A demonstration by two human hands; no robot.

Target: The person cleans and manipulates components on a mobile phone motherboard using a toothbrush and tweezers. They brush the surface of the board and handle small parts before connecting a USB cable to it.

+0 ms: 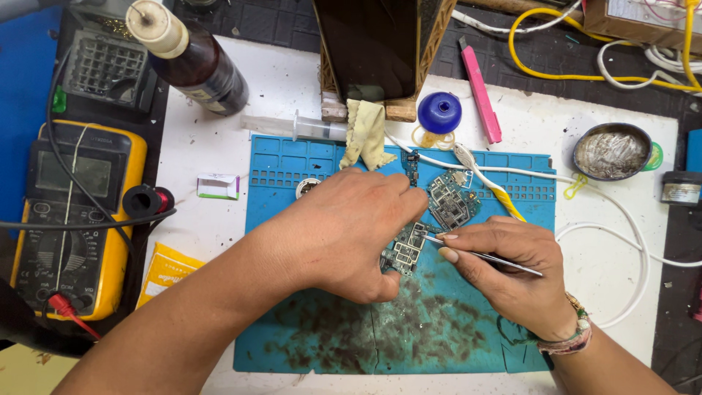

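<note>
2 hands are shown over 1 blue work mat (292, 168) laid on the white tabletop (212, 146). The left hand (344, 230) is closed down on 1 small circuit board (406, 249), pinned near the middle of the mat. The right hand (512, 267) is pinched narrowly around 1 pair of metal tweezers (486, 257), whose tip is touching that board's right edge. A 2nd, larger circuit board (450, 201) is seen just beyond the 1st, toward the mat's far edge, with 1 toothbrush (482, 179) lying beside it.

The near half of the mat is stained dark but carries nothing, leaving open room in front of both hands; the tabletop's right side is crossed only by 1 white cable (629, 234).

Along the far edge are placed 1 dark bottle (197, 62) with a cream cap, lying tilted, 1 clear syringe (292, 126), 1 yellowish cloth (365, 132) hanging from a wooden stand (380, 51), 1 blue cap (439, 112) and 1 pink utility knife (480, 91). Yellow cable (556, 73) is looped past the far right corner.

Of the containers, 1 round tin (612, 151) near the right edge is filled with a greyish paste, and 1 small dark jar (681, 188) stands just off that edge; its contents cannot be told.

Off the left edge 1 yellow multimeter (77, 219) is set, with 1 black lead (66, 168) draped over it and 1 red probe (69, 311) at its near end. 1 yellow packet (168, 274) lies at the left edge, and 1 small white box (218, 186) sits between multimeter and mat.
</note>
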